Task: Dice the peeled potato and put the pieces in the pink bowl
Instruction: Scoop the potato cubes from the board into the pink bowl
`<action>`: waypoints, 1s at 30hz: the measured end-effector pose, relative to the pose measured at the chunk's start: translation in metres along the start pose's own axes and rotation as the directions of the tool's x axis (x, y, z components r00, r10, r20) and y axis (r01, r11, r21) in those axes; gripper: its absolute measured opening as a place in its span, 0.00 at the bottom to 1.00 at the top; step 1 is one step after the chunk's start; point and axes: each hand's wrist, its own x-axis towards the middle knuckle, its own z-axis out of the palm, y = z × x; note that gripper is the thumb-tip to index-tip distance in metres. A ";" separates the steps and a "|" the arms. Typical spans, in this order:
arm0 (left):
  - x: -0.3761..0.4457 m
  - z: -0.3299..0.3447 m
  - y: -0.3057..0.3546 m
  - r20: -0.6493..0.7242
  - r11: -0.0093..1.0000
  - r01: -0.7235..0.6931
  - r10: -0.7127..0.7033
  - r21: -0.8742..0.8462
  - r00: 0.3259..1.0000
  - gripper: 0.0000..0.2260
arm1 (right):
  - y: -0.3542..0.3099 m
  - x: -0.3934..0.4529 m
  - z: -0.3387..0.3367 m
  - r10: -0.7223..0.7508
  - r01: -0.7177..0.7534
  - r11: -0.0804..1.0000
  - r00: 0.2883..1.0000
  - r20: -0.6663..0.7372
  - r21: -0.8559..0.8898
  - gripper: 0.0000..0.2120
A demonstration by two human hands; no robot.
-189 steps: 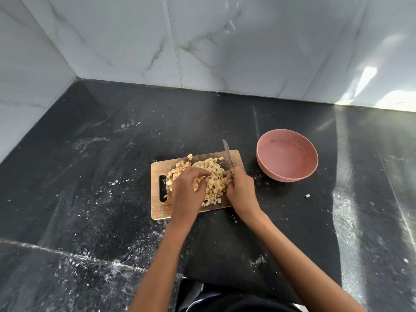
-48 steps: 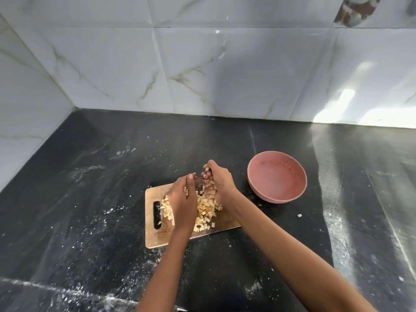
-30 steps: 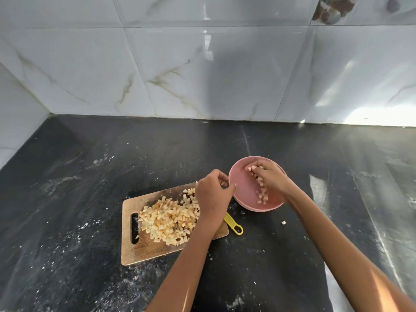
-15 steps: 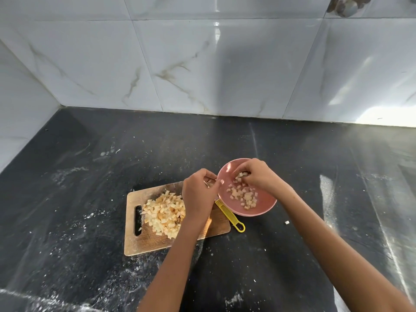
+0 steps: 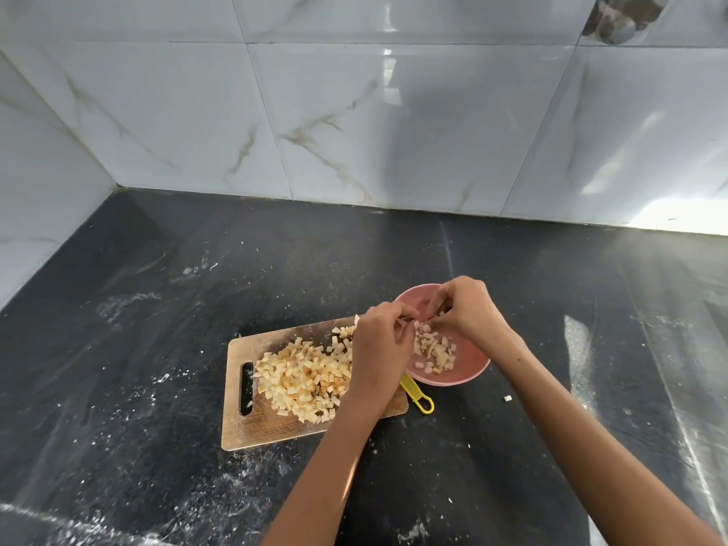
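Watching the head view, the only one I have; both hands are over the pink bowl [image 5: 470,372], which sits on the dark counter [image 5: 157,348] just right of the wooden cutting board [image 5: 252,427], its left rim close against the board's right end.

Left hand [image 5: 380,348]: over the board's right end, fingers curled inward toward the bowl's rim; I cannot tell whether they pinch pieces or close on nothing, the fingertips being turned away from me.

Right hand [image 5: 467,309]: above the bowl's far side, fingers bunched and pointing down; small pieces show just beneath them, but whether any is pinched I cannot say.

Diced potato: a small share lies in the bowl [image 5: 435,354]; the main pile [image 5: 303,378] is on the board, left of both hands; one stray cube [image 5: 507,398] lies on the counter right of the bowl.

A yellow-handled tool [image 5: 417,396], likely the knife, lies between board and bowl, its blade end hidden under the left wrist.

Judgement: dicing looks finished, transfer barely begun; most of the potato waits on the board.

Governing relation: the pile lies to the left of the bowl, spread along the board's long axis, which runs left to right toward the bowl; the left hand is nearer it; each load must travel rightward over the rim.
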 end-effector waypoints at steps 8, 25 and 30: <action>-0.002 -0.002 0.001 -0.031 0.999 -0.042 0.041 -0.030 0.999 0.09 | 0.002 -0.004 -0.001 0.046 -0.046 0.996 0.999 -0.004 -0.082 0.06; -0.030 -0.063 -0.039 -0.208 0.993 0.046 -0.069 -0.110 0.976 0.05 | -0.066 -0.057 0.075 -0.342 0.377 0.919 0.907 -0.246 0.114 0.05; -0.056 -0.098 -0.100 -0.405 0.987 0.160 -0.149 -0.008 0.902 0.04 | -0.054 -0.069 0.143 -0.502 0.507 0.861 0.860 -0.091 0.040 0.23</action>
